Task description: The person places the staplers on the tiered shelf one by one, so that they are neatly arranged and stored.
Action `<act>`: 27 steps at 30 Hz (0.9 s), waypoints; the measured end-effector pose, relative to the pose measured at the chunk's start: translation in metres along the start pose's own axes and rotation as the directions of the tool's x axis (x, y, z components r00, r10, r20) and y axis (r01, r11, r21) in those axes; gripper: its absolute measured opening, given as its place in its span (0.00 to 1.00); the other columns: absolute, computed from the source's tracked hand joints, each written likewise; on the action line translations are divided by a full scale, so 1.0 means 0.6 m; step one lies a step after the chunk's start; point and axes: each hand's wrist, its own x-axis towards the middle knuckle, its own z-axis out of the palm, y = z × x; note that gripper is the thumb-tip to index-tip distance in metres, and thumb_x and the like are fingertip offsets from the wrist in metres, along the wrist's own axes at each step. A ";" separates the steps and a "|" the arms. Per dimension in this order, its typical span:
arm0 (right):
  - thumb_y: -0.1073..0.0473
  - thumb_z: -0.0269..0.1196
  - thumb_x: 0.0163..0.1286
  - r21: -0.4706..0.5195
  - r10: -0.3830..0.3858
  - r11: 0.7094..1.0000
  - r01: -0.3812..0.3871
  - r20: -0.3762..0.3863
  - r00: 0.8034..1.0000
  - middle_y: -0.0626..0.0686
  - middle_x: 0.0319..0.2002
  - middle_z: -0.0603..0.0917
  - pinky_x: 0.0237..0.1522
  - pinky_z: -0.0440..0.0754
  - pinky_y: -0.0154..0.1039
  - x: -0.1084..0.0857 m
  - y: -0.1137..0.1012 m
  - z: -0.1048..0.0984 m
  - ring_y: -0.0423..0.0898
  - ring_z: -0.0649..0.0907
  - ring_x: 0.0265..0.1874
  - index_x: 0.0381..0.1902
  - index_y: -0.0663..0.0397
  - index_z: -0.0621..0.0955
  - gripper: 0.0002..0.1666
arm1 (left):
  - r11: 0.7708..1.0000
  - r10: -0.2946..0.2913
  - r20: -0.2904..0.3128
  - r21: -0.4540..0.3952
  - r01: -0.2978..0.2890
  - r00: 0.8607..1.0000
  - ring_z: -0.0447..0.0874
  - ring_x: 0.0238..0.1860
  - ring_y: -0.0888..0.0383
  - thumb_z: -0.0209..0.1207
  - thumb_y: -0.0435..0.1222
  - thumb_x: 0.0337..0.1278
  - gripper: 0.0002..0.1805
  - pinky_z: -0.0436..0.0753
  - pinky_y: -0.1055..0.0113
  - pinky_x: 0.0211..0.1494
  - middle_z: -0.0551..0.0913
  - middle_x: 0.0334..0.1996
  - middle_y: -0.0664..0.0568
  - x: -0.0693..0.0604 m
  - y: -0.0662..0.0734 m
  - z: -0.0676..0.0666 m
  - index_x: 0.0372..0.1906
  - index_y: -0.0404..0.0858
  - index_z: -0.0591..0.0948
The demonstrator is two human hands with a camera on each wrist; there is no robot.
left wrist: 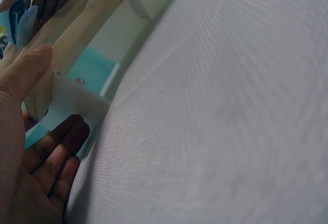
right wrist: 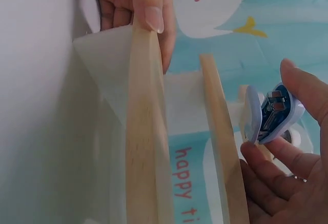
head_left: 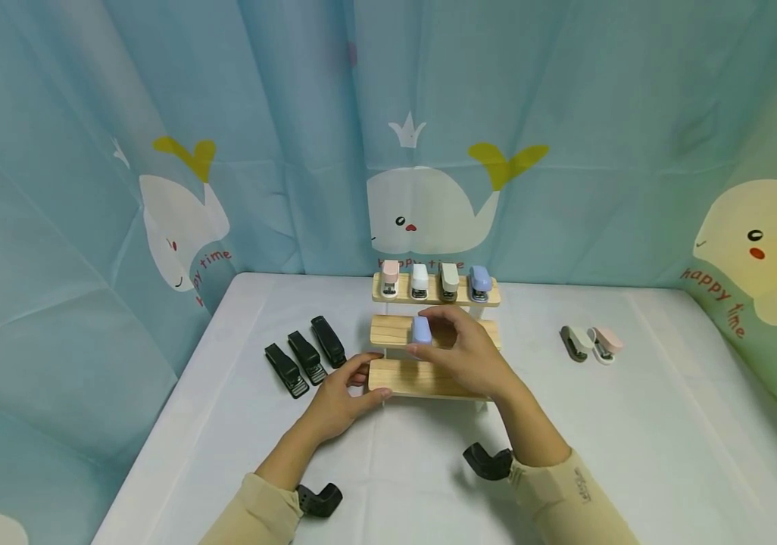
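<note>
Your wooden stand (head_left: 422, 377) carries four small staplers (head_left: 449, 281) on its top shelf (head_left: 435, 295). Your right hand (head_left: 468, 346), parted just to its width, pinches a blue stapler (head_left: 421, 330) at the middle shelf (head_left: 391, 331); contact with the wood is unclear. Your left hand (head_left: 336, 403), partly open, grips the bottom shelf's (head_left: 443, 381) left end.

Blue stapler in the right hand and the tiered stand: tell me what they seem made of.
Stapler shell: probably smooth plastic, by its even color and soft sheen. Inner parts: likely metal, shiny with glints. Stand shelves: apparently pale, matte wood, with visible grain. White supports: perhaps plastic, plain and grainless.
</note>
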 end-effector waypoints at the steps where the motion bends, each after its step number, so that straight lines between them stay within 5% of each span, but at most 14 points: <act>1: 0.45 0.77 0.62 0.004 0.002 1.000 -0.002 0.002 1.000 0.52 0.61 0.80 0.70 0.70 0.57 0.001 -0.001 0.002 0.52 0.78 0.64 0.63 0.50 0.78 0.36 | 1.000 0.000 0.000 0.001 0.000 1.000 0.80 0.55 0.58 0.71 0.54 0.60 0.32 0.77 0.53 0.63 0.84 0.56 0.58 0.000 0.000 0.000 0.69 0.63 0.75; 27: 0.40 0.73 0.65 -0.120 0.010 0.993 -0.018 -0.065 0.998 0.54 0.68 0.79 0.75 0.66 0.58 0.022 -0.014 0.039 0.55 0.74 0.72 0.67 0.54 0.79 0.39 | 1.000 0.014 -0.002 0.002 -0.014 1.000 0.83 0.56 0.57 0.71 0.55 0.59 0.33 0.79 0.54 0.61 0.84 0.56 0.59 0.002 -0.004 0.001 0.69 0.64 0.74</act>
